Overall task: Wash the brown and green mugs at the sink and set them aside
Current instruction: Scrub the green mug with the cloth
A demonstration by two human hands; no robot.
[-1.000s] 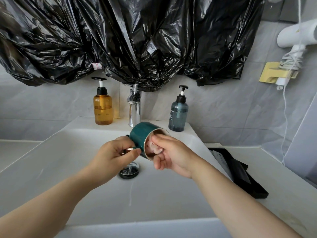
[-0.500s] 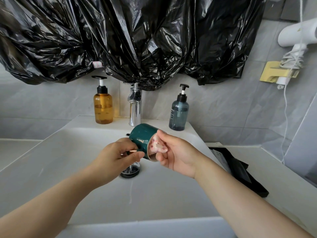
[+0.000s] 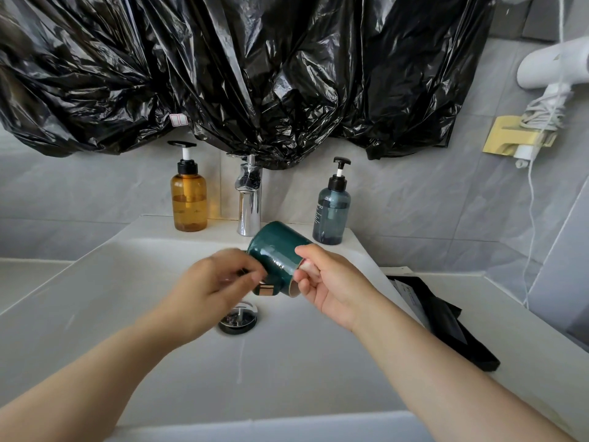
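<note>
Head view: green mug (image 3: pixel 276 257) is held tipped on its side over the sink (image 3: pixel 95 282), just in front of the tap (image 3: pixel 249 199) and above the drain (image 3: pixel 238 318). Mug mouth faces down-right toward the right hand (image 3: pixel 330 282); base points up toward the tap. Right hand grips the mug at the rim, thumb on the outer wall, fingers (image 3: pixel 306 266) curled into the opening. Left hand (image 3: pixel 210 282) is blurred, fingers half-curled, close to the mug's handle side; can't tell if it touches or grips anything. A gold-edged handle bit shows at the mug's underside, btwn the two hands.

Amber pump bottle (image 3: pixel 188 199) stands left of the tap on the sink ledge; blue pump bottle (image 3: pixel 331 212) stands right of the tap, just behind the mug. Black plastic sheeting (image 3: pixel 255 74) hangs over the wall above the tap, its lower edge touching the tap top. Right of the sink, a flat black item (image 3: pixel 446 320) lies on the desk (image 3: pixel 526 314). Far right on the wall: white hair dryer (image 3: pixel 548 68) w/ coiled cord, on a yellow holder (image 3: pixel 510 138). No water visibly running from the tap. Brown mug not in view.
</note>
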